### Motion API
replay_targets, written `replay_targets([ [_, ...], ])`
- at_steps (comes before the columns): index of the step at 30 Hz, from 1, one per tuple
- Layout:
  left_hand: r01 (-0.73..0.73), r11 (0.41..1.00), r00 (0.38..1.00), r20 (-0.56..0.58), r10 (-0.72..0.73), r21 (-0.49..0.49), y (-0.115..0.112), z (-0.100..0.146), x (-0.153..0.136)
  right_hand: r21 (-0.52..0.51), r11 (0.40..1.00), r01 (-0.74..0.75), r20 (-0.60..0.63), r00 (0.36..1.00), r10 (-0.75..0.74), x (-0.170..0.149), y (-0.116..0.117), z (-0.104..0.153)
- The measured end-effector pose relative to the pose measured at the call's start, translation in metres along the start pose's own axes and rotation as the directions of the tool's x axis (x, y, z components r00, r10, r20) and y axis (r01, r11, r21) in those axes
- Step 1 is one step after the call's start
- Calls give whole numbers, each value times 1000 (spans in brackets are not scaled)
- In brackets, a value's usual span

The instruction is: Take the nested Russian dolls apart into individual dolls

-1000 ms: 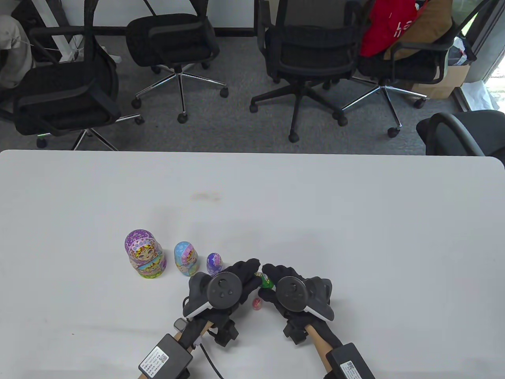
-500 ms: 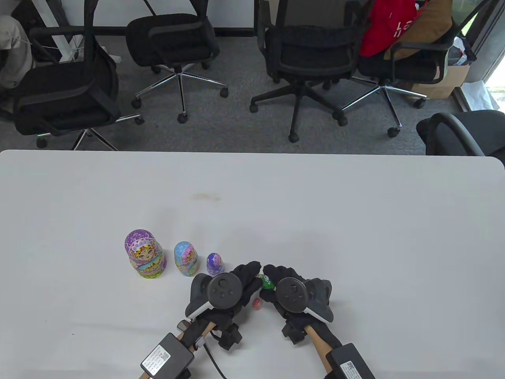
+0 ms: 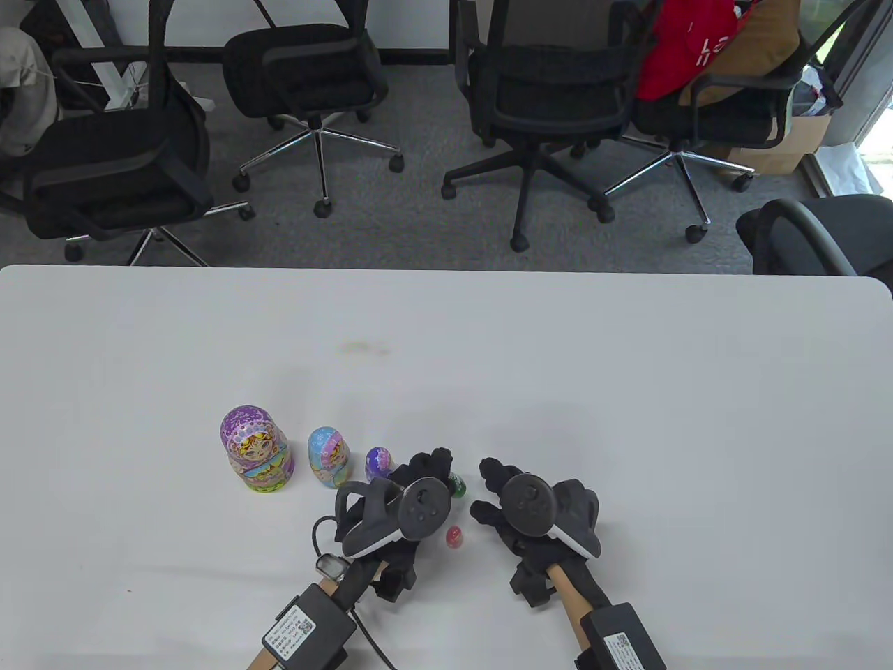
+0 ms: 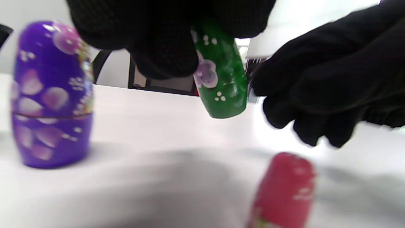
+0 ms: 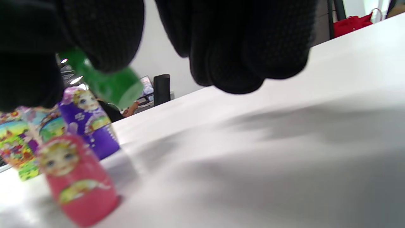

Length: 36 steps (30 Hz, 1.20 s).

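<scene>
Five dolls show — one of them, the green doll (image 4: 221, 76), is off the counter (image 3: 628, 391), pinched at its top by the left hand (image 3: 398, 502) and hanging tilted above the surface. The left grip grasps the green doll; the right hand (image 3: 537, 509) holds nothing, its fingers curled loosely just beside the doll and apart from it.

The red doll (image 3: 454, 536) stands near the person, between the two hands. The purple doll (image 3: 377, 466), the blue doll (image 3: 328, 455) and the big doll (image 3: 254, 450) stand in a row to the left, descending in height toward the hands.

The step looks like setting the green doll down to extend that row. To do it well, bring it upright first — its base is slanted now — then lower it just right of the purple doll, apart from it. Release only once the base sits flat, and keep the wrist clear of the red doll, which would topple easily.
</scene>
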<state>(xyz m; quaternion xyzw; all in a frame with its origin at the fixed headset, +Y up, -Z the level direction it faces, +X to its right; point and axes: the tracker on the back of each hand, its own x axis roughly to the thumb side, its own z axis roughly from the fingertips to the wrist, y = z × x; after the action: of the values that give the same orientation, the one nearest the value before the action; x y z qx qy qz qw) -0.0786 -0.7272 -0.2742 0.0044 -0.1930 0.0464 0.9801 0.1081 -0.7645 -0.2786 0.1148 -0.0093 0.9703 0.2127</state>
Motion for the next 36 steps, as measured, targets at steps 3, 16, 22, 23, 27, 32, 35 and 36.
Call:
replay_targets([
  [3, 101, 995, 994, -26, -102, -25, -4, -5, 3, -11, 1000, 19, -32, 999, -20, -9, -4, 0],
  [16, 272, 953, 956, -72, -284, -135, -23, -24, 9, -28, 999, 33, -72, 997, -35, -20, -9, 0],
  [22, 281, 950, 952, -81, -294, -139, -26, -27, 8, -29, 999, 30, -71, 997, -32, -20, -9, 0],
  [23, 280, 950, 953, -81, -293, -137, -27, -28, 8, -29, 999, 30, -71, 997, -32, -20, -9, 0],
  [27, 275, 952, 954, -87, -287, -134, -29, -28, 5, -28, 999, 24, -73, 997, -26, -20, -9, 0],
  [32, 232, 967, 966, -94, -242, -105, -19, -24, 4, -30, 999, 18, -80, 997, -21, -21, -10, 1],
  [35, 219, 974, 970, -92, -224, -58, -8, -18, 7, -32, 999, 11, -83, 996, -13, -22, -11, 1],
  [36, 216, 976, 972, -86, -219, -40, -3, -15, 8, -33, 999, 9, -84, 996, -12, -22, -11, 1],
])
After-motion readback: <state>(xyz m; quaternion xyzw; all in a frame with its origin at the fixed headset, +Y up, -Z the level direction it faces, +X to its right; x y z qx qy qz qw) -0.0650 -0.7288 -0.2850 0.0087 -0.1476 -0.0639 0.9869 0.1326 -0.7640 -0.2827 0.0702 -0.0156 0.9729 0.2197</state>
